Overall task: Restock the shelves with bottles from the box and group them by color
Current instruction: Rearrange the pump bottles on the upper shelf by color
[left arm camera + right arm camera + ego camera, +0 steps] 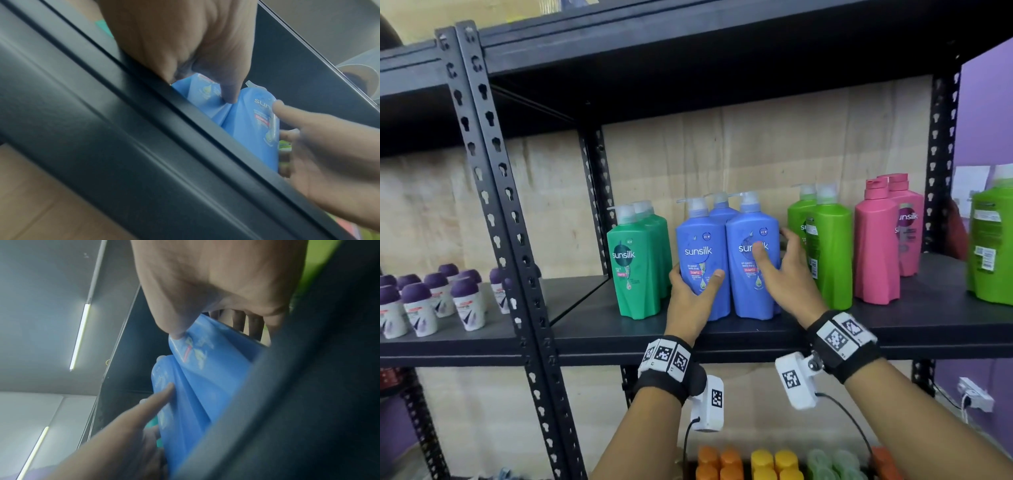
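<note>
Three blue pump bottles stand together on the black shelf (774,334), two in front and one (720,209) behind. My left hand (695,284) grips the left front blue bottle (700,240), thumb on its label and fingers round its left side. My right hand (774,246) holds the right front blue bottle (750,291), thumb on the label and fingers along its right side. Teal green bottles (637,270) stand to the left, lime green bottles (828,246) and pink bottles (876,250) to the right. In the left wrist view my left hand's thumb (230,95) lies where the two front bottles meet.
Another lime green bottle (993,246) stands at the far right of the shelf. Purple-capped roll-ons (431,301) fill the neighbouring shelf beyond the perforated post (506,212). Orange, yellow and green caps (774,462) show on the shelf below. A wall socket (974,394) sits low right.
</note>
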A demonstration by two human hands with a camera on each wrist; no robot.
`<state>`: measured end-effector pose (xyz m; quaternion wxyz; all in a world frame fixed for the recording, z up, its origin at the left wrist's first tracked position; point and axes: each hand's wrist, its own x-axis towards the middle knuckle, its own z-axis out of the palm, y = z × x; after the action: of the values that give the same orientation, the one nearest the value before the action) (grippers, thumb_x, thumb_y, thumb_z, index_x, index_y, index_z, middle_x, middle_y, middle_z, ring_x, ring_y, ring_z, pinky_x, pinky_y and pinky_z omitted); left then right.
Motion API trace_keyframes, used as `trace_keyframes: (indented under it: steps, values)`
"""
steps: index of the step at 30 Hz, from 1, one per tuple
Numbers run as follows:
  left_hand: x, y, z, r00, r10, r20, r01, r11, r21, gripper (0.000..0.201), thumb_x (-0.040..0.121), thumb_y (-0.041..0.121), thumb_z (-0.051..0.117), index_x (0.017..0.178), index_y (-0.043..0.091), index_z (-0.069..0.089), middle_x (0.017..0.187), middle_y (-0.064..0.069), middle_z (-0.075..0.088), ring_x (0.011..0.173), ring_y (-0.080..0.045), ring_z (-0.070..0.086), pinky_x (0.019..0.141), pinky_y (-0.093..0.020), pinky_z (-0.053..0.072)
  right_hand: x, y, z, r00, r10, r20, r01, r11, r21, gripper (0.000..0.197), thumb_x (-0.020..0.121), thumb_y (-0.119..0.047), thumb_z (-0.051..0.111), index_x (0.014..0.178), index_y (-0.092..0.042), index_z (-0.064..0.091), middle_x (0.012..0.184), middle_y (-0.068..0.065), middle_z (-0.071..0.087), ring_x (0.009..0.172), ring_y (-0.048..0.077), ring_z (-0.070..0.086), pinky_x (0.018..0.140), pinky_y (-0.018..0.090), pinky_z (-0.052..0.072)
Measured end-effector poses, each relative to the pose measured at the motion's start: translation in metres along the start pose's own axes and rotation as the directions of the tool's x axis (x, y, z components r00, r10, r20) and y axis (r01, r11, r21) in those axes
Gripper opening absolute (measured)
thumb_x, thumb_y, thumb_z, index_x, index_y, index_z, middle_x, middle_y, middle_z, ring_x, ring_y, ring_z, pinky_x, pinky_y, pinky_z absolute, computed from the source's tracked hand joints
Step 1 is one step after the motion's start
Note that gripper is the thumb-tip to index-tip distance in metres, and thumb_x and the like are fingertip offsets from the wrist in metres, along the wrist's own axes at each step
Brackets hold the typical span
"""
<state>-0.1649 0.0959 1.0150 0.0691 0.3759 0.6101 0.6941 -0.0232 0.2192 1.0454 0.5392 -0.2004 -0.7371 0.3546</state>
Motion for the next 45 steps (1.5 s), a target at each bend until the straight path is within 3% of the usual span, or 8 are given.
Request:
trace_keyframes:
  steps: [5, 8, 10, 14, 21, 33, 41, 45]
  values:
    - [0.000, -0.001, -0.001, 1.000, 0.005, -0.012, -0.004, 1.000, 0.024, 0.092, 0.066, 0.070, 0.079, 0.138, 0.035, 0.035, 0.126, 0.018, 0.065, 0.110, -0.002, 0.067, 0.103, -0.040, 0.053, 0.063, -0.046, -0.012, 0.988, -0.154, 0.030, 0.156, 0.985, -0.071, 0.053, 0.100, -0.053, 0.053, 0.144, -0.027, 0.041, 0.133, 0.002, 0.056, 0.119, 0.015, 0.057, 0.101, 0.033, 0.046]
    - [0.000, -0.002, -0.002, 1.000, 0.005, -0.009, -0.004, 0.999, 0.047, 0.087, 0.072, 0.068, 0.079, 0.139, 0.034, 0.035, 0.126, 0.018, 0.065, 0.110, -0.003, 0.067, 0.103, -0.040, 0.054, 0.095, -0.065, -0.013, 0.983, -0.090, 0.159, 0.116, 0.980, -0.163, 0.033, 0.100, -0.059, 0.049, 0.121, -0.035, 0.058, 0.107, -0.010, 0.066, 0.103, 0.014, 0.063, 0.085, 0.027, 0.045]
    - [0.000, -0.003, -0.002, 1.000, 0.004, -0.010, -0.003, 0.998, 0.056, 0.084, 0.076, 0.065, 0.079, 0.140, 0.034, 0.035, 0.126, 0.017, 0.065, 0.110, -0.003, 0.067, 0.102, -0.040, 0.054, 0.104, -0.067, -0.008, 0.973, -0.107, 0.204, 0.141, 0.977, -0.159, 0.025, 0.101, -0.049, 0.052, 0.102, -0.028, 0.065, 0.101, -0.012, 0.072, 0.098, 0.016, 0.066, 0.085, 0.029, 0.049]
    - [0.000, -0.003, -0.001, 1.000, 0.009, -0.018, -0.008, 0.998, 0.067, 0.083, 0.076, 0.066, 0.078, 0.141, 0.036, 0.036, 0.125, 0.019, 0.065, 0.110, -0.002, 0.067, 0.102, -0.039, 0.054, 0.101, -0.057, 0.006, 0.970, -0.153, 0.190, 0.174, 0.980, -0.098, 0.030, 0.103, -0.048, 0.050, 0.099, -0.021, 0.063, 0.083, -0.012, 0.075, 0.057, 0.011, 0.053, 0.061, 0.031, 0.045]
    - [-0.001, -0.005, 0.001, 1.000, 0.017, -0.026, -0.015, 0.997, 0.082, 0.074, 0.076, 0.068, 0.076, 0.135, 0.041, 0.038, 0.125, 0.021, 0.065, 0.111, -0.002, 0.066, 0.103, -0.040, 0.053, 0.103, -0.052, 0.010, 0.970, -0.171, 0.176, 0.203, 0.961, -0.188, 0.032, 0.105, -0.048, 0.046, 0.110, -0.020, 0.062, 0.082, -0.012, 0.071, 0.077, 0.023, 0.064, 0.070, 0.031, 0.046]
    - [-0.003, -0.001, 0.002, 0.999, 0.020, -0.038, -0.016, 0.994, 0.109, 0.075, 0.080, 0.065, 0.075, 0.140, 0.036, 0.039, 0.126, 0.019, 0.064, 0.112, -0.005, 0.065, 0.102, -0.041, 0.053, 0.103, -0.054, 0.012, 0.972, -0.176, 0.153, 0.209, 0.950, -0.233, 0.036, 0.105, -0.049, 0.045, 0.114, -0.017, 0.060, 0.084, -0.011, 0.071, 0.076, 0.019, 0.065, 0.062, 0.023, 0.044]
    - [-0.004, 0.000, 0.002, 0.999, 0.011, -0.042, -0.006, 0.993, 0.120, 0.081, 0.076, 0.072, 0.072, 0.141, 0.039, 0.037, 0.124, 0.023, 0.064, 0.109, -0.001, 0.065, 0.101, -0.040, 0.053, 0.096, -0.056, 0.008, 0.978, -0.160, 0.137, 0.184, 0.964, -0.191, 0.036, 0.103, -0.055, 0.046, 0.108, -0.022, 0.059, 0.086, -0.014, 0.073, 0.091, 0.016, 0.067, 0.078, 0.029, 0.047]
    - [-0.005, 0.002, 0.003, 0.999, -0.001, -0.044, 0.006, 0.994, 0.112, 0.081, 0.073, 0.072, 0.074, 0.139, 0.039, 0.038, 0.124, 0.022, 0.064, 0.110, -0.004, 0.066, 0.102, -0.042, 0.053, 0.088, -0.054, 0.000, 0.974, -0.098, 0.205, 0.161, 0.935, -0.316, 0.063, 0.097, -0.065, 0.051, 0.142, -0.022, 0.045, 0.119, 0.004, 0.070, 0.112, 0.026, 0.063, 0.087, 0.032, 0.045]
